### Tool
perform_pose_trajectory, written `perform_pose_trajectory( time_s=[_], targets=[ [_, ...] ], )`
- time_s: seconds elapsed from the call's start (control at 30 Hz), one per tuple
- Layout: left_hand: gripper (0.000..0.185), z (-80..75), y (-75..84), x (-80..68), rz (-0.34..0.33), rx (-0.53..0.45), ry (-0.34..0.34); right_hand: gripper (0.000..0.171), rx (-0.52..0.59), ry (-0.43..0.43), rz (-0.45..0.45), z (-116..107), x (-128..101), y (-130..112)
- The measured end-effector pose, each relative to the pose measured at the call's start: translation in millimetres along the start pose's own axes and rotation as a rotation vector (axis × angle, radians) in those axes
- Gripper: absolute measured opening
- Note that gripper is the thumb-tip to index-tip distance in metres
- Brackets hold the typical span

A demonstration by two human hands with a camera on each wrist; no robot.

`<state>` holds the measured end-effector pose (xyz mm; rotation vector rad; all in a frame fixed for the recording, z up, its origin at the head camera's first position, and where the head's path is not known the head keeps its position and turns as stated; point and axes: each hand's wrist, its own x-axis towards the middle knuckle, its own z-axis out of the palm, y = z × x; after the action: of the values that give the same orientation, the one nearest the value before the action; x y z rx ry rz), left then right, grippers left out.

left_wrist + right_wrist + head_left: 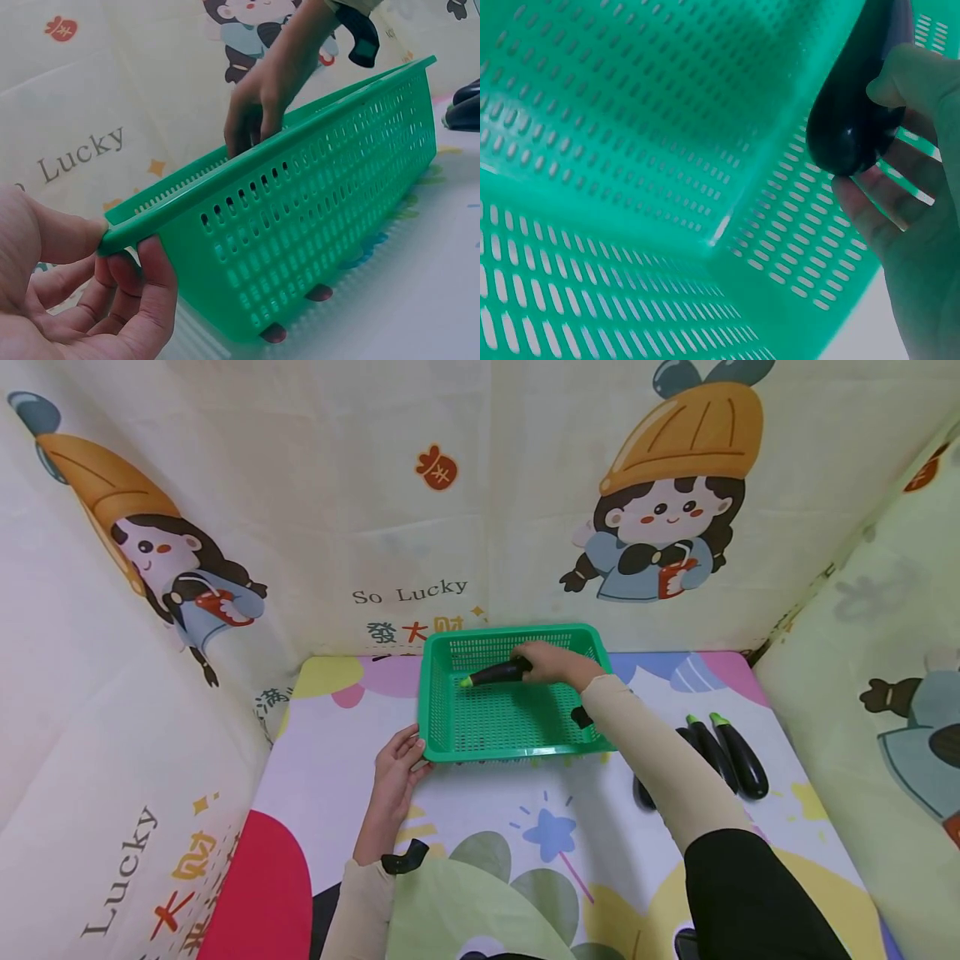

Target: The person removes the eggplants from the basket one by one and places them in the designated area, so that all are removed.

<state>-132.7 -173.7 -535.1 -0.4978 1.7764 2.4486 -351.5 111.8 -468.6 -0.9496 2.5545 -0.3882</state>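
A green plastic basket (517,754) with slotted walls stands at the back of the table. My left hand (396,770) pinches its near left corner; in the left wrist view the thumb lies on the rim (172,206) and the fingers curl below it. My right hand (551,663) reaches inside and grips a dark purple eggplant (497,673) by its thick end, the green stem end pointing left. In the right wrist view that eggplant (851,124) sits between thumb and fingers, near the slotted wall. Whether it touches the basket, I cannot tell.
Several more eggplants (741,758) lie on the table to the right of the basket, partly hidden by my right sleeve (660,752). A printed cloth (540,568) hangs close behind the basket, with similar cloth on both sides.
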Motion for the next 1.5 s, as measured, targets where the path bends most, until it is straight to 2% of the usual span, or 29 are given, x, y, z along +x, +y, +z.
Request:
perform_pose_trajectory(
  time_s=[0.43, 0.7, 0.9, 1.13, 1.33, 1.5],
  targets=[
    [0.043, 0.0, -0.8, 0.0, 0.016, 0.000, 0.005, 0.040, -0.035, -0.004, -0.114, -27, -26, -7],
    [0.043, 1.1, -0.9, -0.7, 0.019, -0.021, -0.003, 0.039, -0.072, -0.001, -0.149, -44, -44, -10],
    [0.044, 0.3, -0.4, -0.3, 0.020, -0.017, -0.009, 0.040, -0.074, 0.003, -0.158, -51, -52, -7],
    [0.044, 1.3, 1.6, -0.7, 0.017, -0.008, -0.010, 0.042, -0.041, 0.019, -0.122, -62, -69, -1],
    [0.045, 1.3, 1.7, -0.7, 0.023, 0.006, -0.008, 0.045, -0.033, 0.064, -0.123, -71, -84, 13],
    [0.046, -0.1, 0.3, -1.0, 0.023, -0.002, -0.008, 0.044, -0.015, 0.089, -0.087, -78, -100, 26]
  ],
)
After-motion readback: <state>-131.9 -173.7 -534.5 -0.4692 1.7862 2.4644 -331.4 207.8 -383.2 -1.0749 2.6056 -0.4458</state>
